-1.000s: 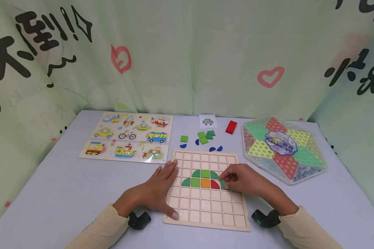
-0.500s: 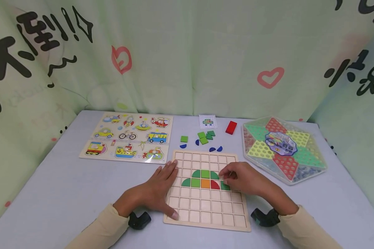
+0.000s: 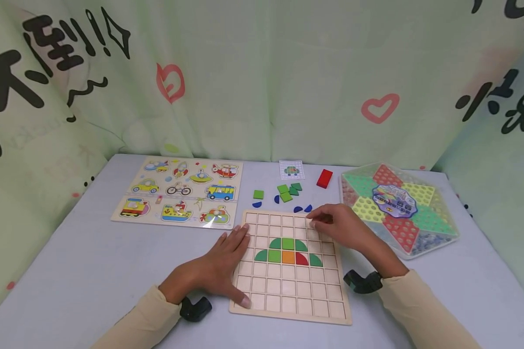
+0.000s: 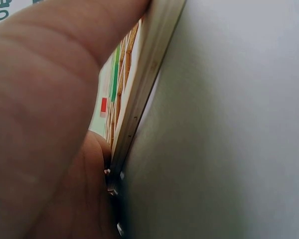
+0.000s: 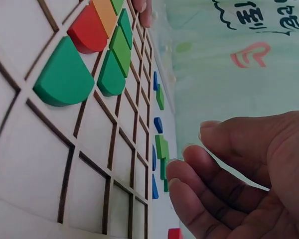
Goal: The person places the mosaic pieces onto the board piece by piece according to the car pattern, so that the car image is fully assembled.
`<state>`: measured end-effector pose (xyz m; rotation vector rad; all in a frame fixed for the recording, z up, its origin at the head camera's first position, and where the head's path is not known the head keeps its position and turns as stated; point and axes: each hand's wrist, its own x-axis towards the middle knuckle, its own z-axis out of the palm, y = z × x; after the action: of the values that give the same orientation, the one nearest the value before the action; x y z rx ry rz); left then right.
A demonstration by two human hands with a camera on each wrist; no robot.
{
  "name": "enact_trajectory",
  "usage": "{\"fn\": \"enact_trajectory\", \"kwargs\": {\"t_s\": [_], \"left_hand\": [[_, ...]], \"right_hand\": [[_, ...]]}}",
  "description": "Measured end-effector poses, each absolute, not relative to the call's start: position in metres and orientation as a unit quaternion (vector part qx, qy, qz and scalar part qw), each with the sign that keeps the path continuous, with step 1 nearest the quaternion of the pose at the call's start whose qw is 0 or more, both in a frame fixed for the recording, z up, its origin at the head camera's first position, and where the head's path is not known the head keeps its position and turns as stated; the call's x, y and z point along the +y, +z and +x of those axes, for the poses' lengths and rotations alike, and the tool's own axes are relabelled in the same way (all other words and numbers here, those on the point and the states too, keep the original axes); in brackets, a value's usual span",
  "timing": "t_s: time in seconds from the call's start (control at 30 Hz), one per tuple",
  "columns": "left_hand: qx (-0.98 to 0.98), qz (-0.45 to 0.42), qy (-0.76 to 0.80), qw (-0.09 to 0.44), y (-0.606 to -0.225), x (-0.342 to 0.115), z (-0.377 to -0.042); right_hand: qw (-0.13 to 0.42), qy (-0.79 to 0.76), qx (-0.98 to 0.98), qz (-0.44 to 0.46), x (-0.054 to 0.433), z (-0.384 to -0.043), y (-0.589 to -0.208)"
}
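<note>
A wooden grid board [image 3: 288,304] lies flat on the table. My left hand [image 3: 220,264] rests along its left edge, fingers spread; in the left wrist view the thumb [image 4: 55,74] lies over the board's side. Two rows of tiles fill cells: light green squares [image 3: 287,244], an orange square [image 3: 288,257], a red quarter-round tile [image 3: 301,259] and several dark green ones, the rightmost dark green tile [image 3: 315,261] at the lower row's end. My right hand [image 3: 345,225] hovers over the board's upper right, fingers loosely bent and nothing between them in the right wrist view.
Beyond the board lie loose green tiles [image 3: 286,197], blue rounded tiles [image 3: 298,209] and red blocks [image 3: 324,178]. A small card [image 3: 291,170] with a gridded car picture lies behind them. A vehicle puzzle [image 3: 155,215] is at left, a Chinese checkers box [image 3: 394,200] at right.
My right hand has come away from the rightmost dark green tile and moved up toward the board's far right corner, leaving that tile in its cell. The left hand has stayed put.
</note>
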<state>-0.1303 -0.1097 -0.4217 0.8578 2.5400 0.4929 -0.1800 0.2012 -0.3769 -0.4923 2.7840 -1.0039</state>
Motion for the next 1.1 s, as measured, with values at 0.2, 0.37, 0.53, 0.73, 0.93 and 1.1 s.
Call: {"fn": "enact_trajectory", "kwargs": {"t_s": [0.2, 0.37, 0.53, 0.73, 0.93, 1.1], "left_hand": [[0.911, 0.310, 0.177, 0.205, -0.420, -0.111, -0.130], [0.911, 0.309, 0.177, 0.207, -0.420, -0.111, -0.129], [0.913, 0.307, 0.170, 0.209, -0.422, -0.110, -0.129], [0.913, 0.307, 0.171, 0.209, -0.422, -0.109, -0.130], [0.913, 0.305, 0.168, 0.211, -0.421, -0.109, -0.130], [0.912, 0.306, 0.173, 0.211, -0.421, -0.108, -0.130]], "right_hand": [[0.042, -0.340, 0.930, -0.134, 0.198, -0.201, -0.380], [0.038, -0.347, 0.931, -0.103, 0.194, -0.222, -0.384], [0.038, -0.363, 0.929, -0.068, 0.189, -0.242, -0.388], [0.038, -0.373, 0.927, -0.030, 0.184, -0.261, -0.397], [0.041, -0.380, 0.924, -0.015, 0.179, -0.275, -0.402], [0.030, -0.374, 0.927, -0.006, 0.176, -0.281, -0.403]]}}
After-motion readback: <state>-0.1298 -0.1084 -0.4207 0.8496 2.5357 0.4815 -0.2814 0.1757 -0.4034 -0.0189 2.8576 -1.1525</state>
